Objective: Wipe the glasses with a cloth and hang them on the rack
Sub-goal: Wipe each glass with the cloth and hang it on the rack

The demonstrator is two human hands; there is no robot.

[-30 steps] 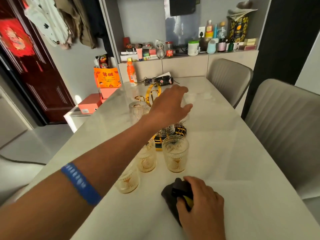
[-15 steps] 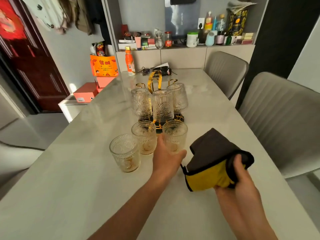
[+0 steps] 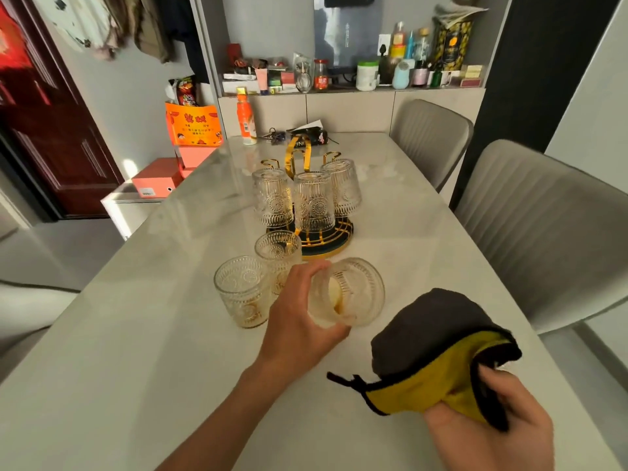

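Scanning L to R: far left bg has a dark red door (image 3: 51, 137) and clothes hanging on the wall (image 3: 112, 25); an orange box (image 3: 157, 178) sits on a low white unit beside the table (image 3: 136, 351). On the table, 2 glasses stand upright just left of centre: the near-left glass (image 3: 242, 291) and the glass behind it (image 3: 278, 256), touching or nearly so, can't tell which. Left hand (image 3: 299, 321) is gripping a third glass (image 3: 348, 293), lifted off the table and tipped on its side w/ mouth facing the camera; fingers wrap its left side, thumb under the rim. Amber tint or residue visible inside, can't tell which. Behind, mid-table, the rack (image 3: 311, 212) w/ gold wire and dark round base carries 3 glasses upside down: left one (image 3: 273, 197), middle one (image 3: 314, 202), right one (image 3: 341, 188). Orange bottle (image 3: 246, 117) and a dark bundle w/ keys at the table's far end. Right of the held glass, the cloth (image 3: 431, 348), grey outside, yellow inside, black edging, is bunched and held clear of the table, near the glass but not touching. Right hand (image 3: 489, 423) clamps it from below, thumb on the black edge. 2 grey chairs along the right side: far chair (image 3: 430, 137), near chair (image 3: 543, 232). Shelf (image 3: 356, 86) at the back crowded w/ jars and bottles.
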